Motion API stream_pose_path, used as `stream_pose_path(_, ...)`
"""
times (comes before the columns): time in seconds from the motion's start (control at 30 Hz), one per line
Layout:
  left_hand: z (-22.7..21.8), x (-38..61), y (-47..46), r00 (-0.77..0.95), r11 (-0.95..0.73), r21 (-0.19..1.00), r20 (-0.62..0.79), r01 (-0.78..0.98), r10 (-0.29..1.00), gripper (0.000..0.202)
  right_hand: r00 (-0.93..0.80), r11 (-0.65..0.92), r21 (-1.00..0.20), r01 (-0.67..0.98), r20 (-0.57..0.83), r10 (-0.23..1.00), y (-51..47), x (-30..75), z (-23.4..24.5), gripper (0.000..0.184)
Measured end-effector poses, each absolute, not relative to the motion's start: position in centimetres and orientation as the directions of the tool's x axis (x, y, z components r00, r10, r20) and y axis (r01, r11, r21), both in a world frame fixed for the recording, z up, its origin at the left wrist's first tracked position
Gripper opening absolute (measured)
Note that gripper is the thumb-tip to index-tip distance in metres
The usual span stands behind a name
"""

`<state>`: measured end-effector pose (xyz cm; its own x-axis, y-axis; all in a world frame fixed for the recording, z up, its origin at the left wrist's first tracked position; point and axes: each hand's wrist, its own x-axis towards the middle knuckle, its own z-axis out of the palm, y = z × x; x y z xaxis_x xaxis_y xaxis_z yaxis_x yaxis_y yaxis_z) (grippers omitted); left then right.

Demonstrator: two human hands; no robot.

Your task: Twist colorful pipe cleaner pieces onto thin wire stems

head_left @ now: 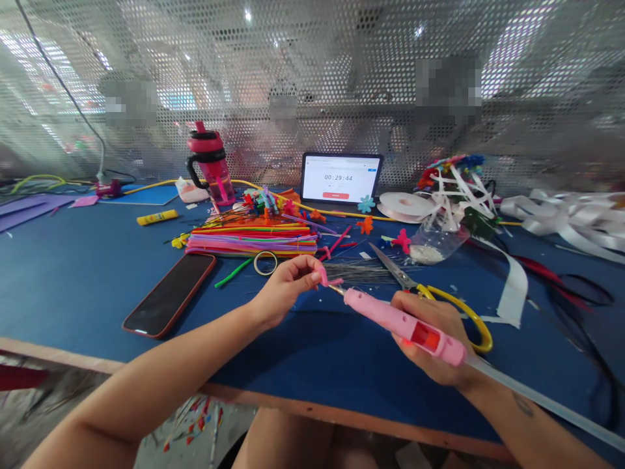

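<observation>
Here, over the blue worktable [73, 293], both forearms [161, 384] angle inward. The right hand [424, 342], clenched around a pink hot glue gun [385, 316], holds its nozzle [336, 290] just beside the left hand [288, 283], whose fingertips [305, 264] pinch a small pink pipe-cleaner piece [323, 277] above the tabletop.

A black-framed tablet [340, 178] propped at the back of the table shows a timer reading 00:29:44 in dark numerals on a white screen. Lines of small print around those digits and the white label on its red rounded button [336, 195] are too small to read.
</observation>
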<state>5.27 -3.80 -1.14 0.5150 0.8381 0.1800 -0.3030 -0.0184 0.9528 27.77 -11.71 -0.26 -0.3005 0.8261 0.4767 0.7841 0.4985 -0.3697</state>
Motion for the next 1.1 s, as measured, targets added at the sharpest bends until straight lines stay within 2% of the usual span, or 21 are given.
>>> stream_pose_path(0.83,-1.2,5.2,-3.6,0.491,0.044,0.937,0.141,-0.347,0.86,0.018,-0.224,0.437,-0.402,0.805,0.475,0.851,-11.7,28.2,0.2,0.013)
stream_pose_path(1.1,-0.9,5.2,-3.7,0.506,0.08,0.924,0.131,-0.374,0.853,0.018,-0.241,0.45,-0.35,0.822,0.503,0.83,-11.3,29.9,-0.3,0.007)
